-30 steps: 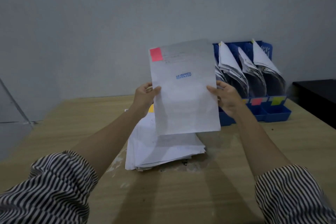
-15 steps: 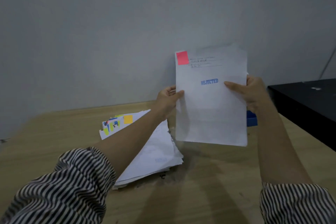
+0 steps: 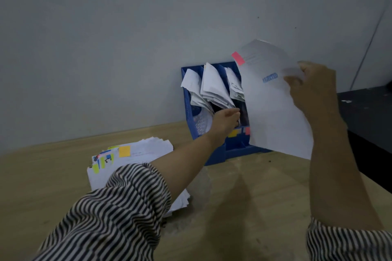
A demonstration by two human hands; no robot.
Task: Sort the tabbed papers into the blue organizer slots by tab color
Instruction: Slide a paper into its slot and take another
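Pink-tabbed sheet held up beside the blue organizer, the other hand at the slots.

The right hand grips a white sheet by its right edge, fingers curled over the front and the paper bowed and tilted — a pink tab sits at its top left corner and a blue stamp reading "REJECTED" shows mid-page; the fainter lines of print above it are too blurred to read. The sheet hangs in front of the right part of the blue organizer, which stands on the wooden table against the wall, its slots stuffed with leaning papers and small yellow and pink labels on its front lip. The left hand reaches into a middle slot, fingers together and roughly straight, touching the filed papers there. A loose pile of tabbed papers lies on the table to the left, with yellow, green and blue tabs showing.
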